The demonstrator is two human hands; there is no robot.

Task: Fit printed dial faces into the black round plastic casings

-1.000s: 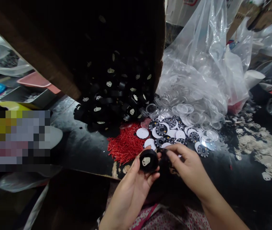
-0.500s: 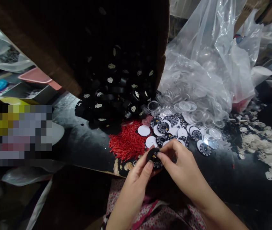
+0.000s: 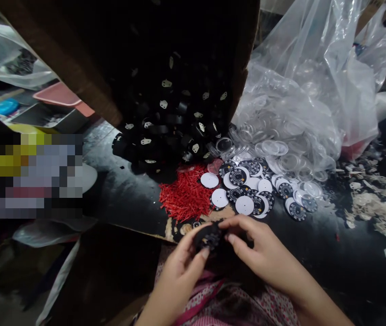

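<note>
Left hand [image 3: 185, 259]: fingers and thumb gripping round black part [image 3: 207, 237] at near edge of black work surface [image 3: 128, 199]. Right hand [image 3: 254, 240]: thumb and forefinger curled at part's right side; cannot tell whether they pinch anything. Farther from edge: heaped thin red strips [image 3: 186, 194], black-and-white printed discs [image 3: 237, 176].

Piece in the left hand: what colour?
Mostly black; the piece shows best in the head view.

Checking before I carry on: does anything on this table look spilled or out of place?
Yes, slightly: a tiny red sliver lies on the black tabletop at the right, well apart from the heap of thin red strips, so it looks stray.
</note>
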